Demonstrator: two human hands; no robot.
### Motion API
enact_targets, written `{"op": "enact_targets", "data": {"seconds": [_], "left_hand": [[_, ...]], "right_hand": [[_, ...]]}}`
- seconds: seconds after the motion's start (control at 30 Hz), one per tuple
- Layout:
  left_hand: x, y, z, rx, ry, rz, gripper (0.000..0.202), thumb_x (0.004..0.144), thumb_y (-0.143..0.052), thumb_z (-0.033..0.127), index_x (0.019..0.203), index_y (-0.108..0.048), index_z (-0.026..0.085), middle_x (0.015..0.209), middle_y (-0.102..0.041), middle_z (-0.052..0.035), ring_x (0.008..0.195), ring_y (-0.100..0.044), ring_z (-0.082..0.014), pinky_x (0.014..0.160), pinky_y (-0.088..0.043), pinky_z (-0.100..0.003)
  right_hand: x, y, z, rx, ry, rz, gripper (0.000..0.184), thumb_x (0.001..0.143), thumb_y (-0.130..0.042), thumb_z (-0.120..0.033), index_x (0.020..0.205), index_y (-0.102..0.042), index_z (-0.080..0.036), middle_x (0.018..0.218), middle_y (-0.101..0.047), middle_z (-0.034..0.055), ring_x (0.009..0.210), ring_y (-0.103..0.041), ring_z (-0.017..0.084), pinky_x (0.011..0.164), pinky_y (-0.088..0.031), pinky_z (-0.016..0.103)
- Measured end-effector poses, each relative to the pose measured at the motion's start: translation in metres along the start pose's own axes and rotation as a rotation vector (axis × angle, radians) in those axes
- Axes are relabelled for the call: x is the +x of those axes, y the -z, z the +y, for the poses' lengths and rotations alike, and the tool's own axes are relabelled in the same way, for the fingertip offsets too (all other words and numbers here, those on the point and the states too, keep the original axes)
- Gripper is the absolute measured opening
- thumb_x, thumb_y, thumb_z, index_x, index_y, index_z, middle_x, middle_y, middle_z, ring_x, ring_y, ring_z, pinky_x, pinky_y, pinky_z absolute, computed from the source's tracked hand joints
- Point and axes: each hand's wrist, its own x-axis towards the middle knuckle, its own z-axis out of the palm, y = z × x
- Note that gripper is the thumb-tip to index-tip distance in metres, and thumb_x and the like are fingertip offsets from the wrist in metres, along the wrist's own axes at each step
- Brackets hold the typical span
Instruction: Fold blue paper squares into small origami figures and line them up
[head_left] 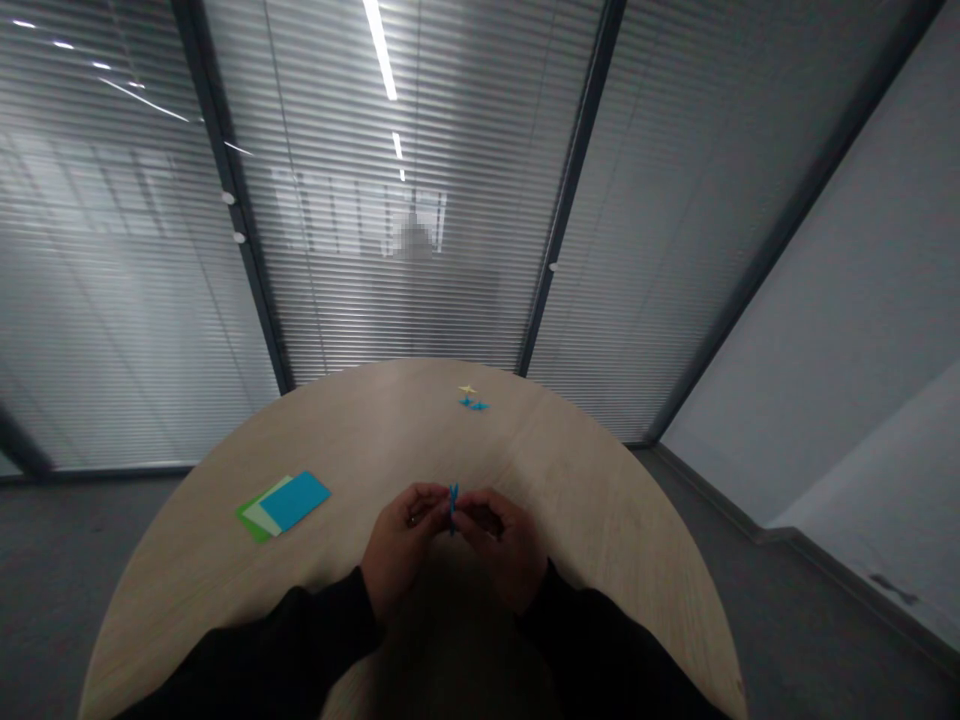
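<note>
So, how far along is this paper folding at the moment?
Done: three small folded paper shapes, one yellow and two blue, lie at the far side of the table. In hand: a small blue paper piece pinched between the left hand and right hand. Left: a flat stack of blue, pale and green paper sheets.

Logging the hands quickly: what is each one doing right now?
Left hand: closed, pinching the folded blue paper.
Right hand: closed, pinching the same folded blue paper.
</note>
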Motion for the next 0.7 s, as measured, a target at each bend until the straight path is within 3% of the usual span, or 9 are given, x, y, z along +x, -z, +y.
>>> {"op": "enact_targets", "data": {"seconds": [0.27, 0.5, 0.7], "left_hand": [[-0.003, 0.0, 0.002, 0.034, 0.047, -0.042, 0.03, 0.076, -0.076, 0.034, 0.098, -0.07, 0.014, 0.09, -0.074, -0.0085, 0.083, -0.065, -0.0202, 0.077, -0.048, -0.032], [-0.002, 0.004, -0.002, -0.051, 0.114, -0.109, 0.033, 0.075, -0.078, 0.036, 0.099, -0.072, 0.014, 0.084, -0.071, -0.0062, 0.076, -0.061, -0.0165, 0.072, -0.045, -0.029], [-0.003, 0.004, -0.005, -0.176, 0.187, -0.144, 0.035, 0.071, -0.083, 0.036, 0.096, -0.073, 0.013, 0.08, -0.07, -0.0042, 0.07, -0.058, -0.0127, 0.068, -0.043, -0.025]], "right_hand": [[0.004, 0.005, 0.002, 0.224, -0.186, -0.056, 0.022, 0.078, -0.072, -0.036, 0.09, -0.068, -0.018, 0.079, -0.072, 0.0036, 0.073, -0.068, 0.017, 0.07, -0.054, 0.03], [0.007, 0.01, 0.001, 0.336, -0.209, -0.109, 0.025, 0.074, -0.076, -0.037, 0.089, -0.068, -0.019, 0.073, -0.07, 0.0008, 0.067, -0.065, 0.016, 0.067, -0.052, 0.03], [0.005, 0.012, -0.003, 0.281, -0.207, -0.128, 0.027, 0.074, -0.075, -0.038, 0.09, -0.068, -0.018, 0.076, -0.071, 0.0021, 0.07, -0.067, 0.017, 0.068, -0.054, 0.032]]}}
